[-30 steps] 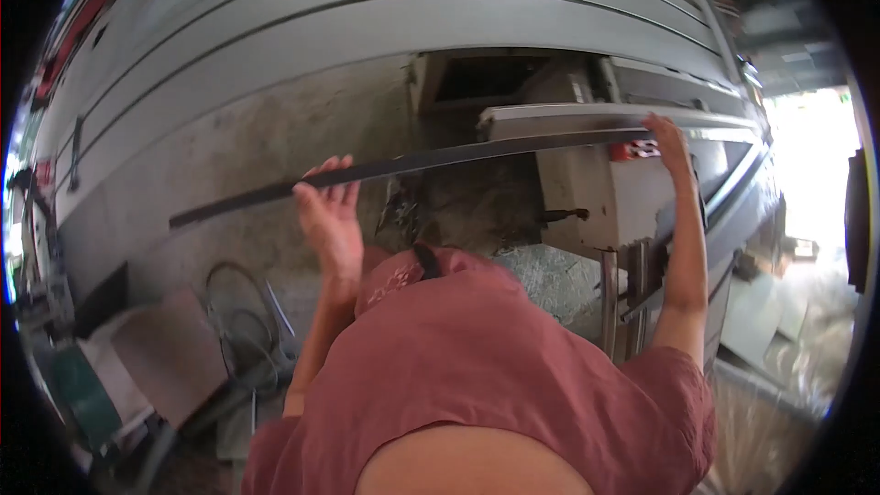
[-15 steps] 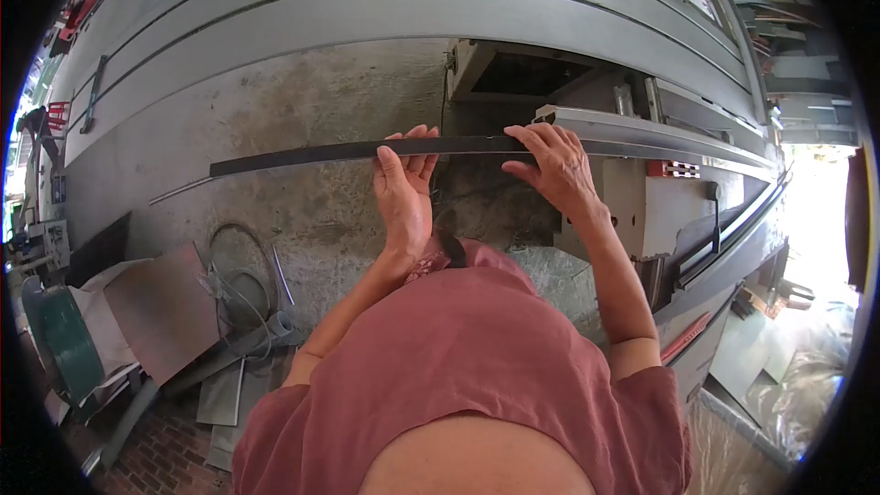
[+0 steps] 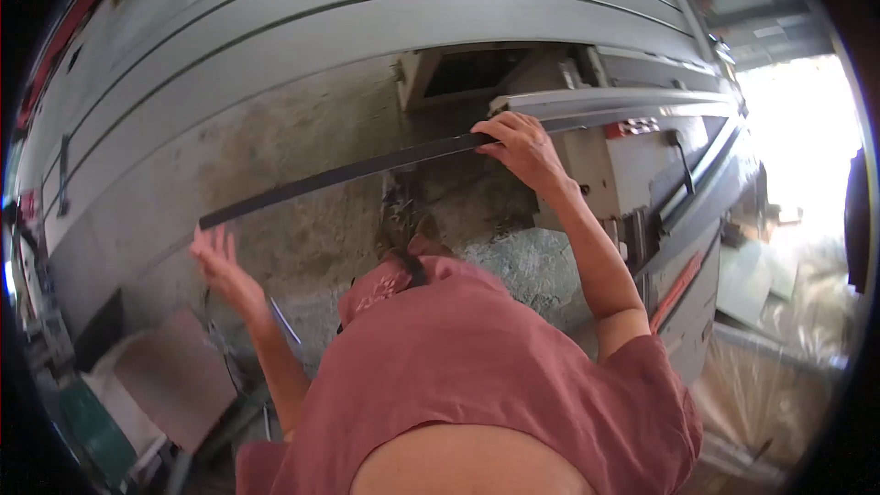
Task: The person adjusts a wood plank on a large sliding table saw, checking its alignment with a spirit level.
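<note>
A long, dark flat bar (image 3: 339, 176) stretches across the middle of the view, its left end lower than its right. My right hand (image 3: 524, 151) is closed on it, thumb below and fingers over the top. At the bar's left end is my left hand (image 3: 225, 268), fingers spread and slightly smeared by motion. Its fingertips are at the tip, but whether they touch cannot be made out. A faint thin rod (image 3: 165, 261) trails left from near that end.
Ahead lies a wide grey slotted machine table (image 3: 367, 23). On the right are metal rails (image 3: 623, 103), a black lever (image 3: 683, 160) and plastic sheeting (image 3: 779, 403). A brown panel (image 3: 174, 376) and a green round object (image 3: 96, 431) stand at lower left.
My left hand has moved left from the bar's middle to its left end. The view has turned, and the bar now slants down to the left. My right hand has closed around the bar.
</note>
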A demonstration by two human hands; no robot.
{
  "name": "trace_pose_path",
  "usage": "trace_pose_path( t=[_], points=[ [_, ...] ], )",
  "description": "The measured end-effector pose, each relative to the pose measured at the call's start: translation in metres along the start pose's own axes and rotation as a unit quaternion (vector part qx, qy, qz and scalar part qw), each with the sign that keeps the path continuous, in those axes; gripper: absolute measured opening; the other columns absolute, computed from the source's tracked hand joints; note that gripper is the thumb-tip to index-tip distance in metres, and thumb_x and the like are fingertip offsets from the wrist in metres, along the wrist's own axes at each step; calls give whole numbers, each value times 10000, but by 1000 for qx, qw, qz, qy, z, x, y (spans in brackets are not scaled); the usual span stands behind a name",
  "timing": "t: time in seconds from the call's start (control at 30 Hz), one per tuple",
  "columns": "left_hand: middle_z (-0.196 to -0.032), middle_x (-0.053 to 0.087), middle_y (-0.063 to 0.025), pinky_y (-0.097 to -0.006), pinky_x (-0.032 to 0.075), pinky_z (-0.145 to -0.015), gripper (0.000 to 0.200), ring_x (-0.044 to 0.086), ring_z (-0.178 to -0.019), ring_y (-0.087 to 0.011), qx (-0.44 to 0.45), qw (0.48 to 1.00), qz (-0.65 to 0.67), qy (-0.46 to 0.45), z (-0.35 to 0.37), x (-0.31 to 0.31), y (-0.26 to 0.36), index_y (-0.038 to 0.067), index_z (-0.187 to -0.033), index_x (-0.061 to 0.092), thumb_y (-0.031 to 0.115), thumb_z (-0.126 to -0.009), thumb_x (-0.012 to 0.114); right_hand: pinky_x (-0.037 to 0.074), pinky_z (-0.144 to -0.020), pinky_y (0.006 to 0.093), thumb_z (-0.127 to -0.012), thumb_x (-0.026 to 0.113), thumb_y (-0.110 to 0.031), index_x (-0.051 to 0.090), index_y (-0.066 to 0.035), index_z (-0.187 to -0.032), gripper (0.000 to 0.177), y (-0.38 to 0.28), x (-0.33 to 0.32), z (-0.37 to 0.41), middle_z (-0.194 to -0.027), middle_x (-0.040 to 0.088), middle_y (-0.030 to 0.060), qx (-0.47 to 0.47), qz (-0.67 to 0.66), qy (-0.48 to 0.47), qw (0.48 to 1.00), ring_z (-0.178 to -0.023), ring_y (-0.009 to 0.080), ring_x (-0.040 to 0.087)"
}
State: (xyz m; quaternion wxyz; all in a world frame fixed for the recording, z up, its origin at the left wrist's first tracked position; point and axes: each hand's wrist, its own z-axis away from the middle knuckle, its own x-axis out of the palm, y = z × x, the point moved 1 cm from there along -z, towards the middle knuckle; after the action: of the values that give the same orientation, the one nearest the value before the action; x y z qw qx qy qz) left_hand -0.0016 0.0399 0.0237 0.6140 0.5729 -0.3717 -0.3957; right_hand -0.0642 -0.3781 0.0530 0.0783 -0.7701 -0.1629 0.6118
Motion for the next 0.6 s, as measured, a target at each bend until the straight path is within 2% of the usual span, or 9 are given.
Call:
trace_pose_path(
  t=[0.07,0.17,0.4,0.47,0.6],
  points=[
    [-1336,422,-193,-389,343,-1038,701,460,-1208,-284,8,999,-49,-10,-3,-6,0,-31,-1338,375,546,-953,275,424,-857,385,-782,672,-254,616,-120,-1015,275,7,-7,3,-929,610,47,13,8,2,1000,-933,246,581],
    [-1294,468,-195,-384,353,-1026,700,477,-1192,-267,6,995,-90,-35,8,1,1,-33,-1319,409,548,-952,280,446,-804,408,-835,625,-312,558,-87,-1014,295,28,-15,7,-881,612,116,25,-69,-54,996,-894,318,584],
    [-1256,498,-203,-387,354,-1011,658,486,-1181,-266,23,989,-125,-82,34,31,-2,-11,-1306,447,521,-969,255,453,-781,394,-852,614,-292,569,-87,-995,254,67,-43,21,-899,610,121,79,-28,-106,991,-877,316,580],
    [-1257,496,-208,-388,346,-1019,663,478,-1190,-271,19,985,-133,-108,47,44,-3,-14,-1307,447,521,-969,248,434,-815,411,-866,590,-349,602,-80,-942,279,78,-54,22,-849,606,121,104,-13,-117,987,-882,324,573],
    [-1271,488,-208,-394,327,-1037,671,463,-1208,-272,9,989,-112,-98,68,68,-7,-9,-1303,454,534,-963,257,403,-866,401,-876,563,-376,650,-85,-889,305,112,-60,30,-866,608,90,26,4,-51,998,-940,292,559]
  ],
)
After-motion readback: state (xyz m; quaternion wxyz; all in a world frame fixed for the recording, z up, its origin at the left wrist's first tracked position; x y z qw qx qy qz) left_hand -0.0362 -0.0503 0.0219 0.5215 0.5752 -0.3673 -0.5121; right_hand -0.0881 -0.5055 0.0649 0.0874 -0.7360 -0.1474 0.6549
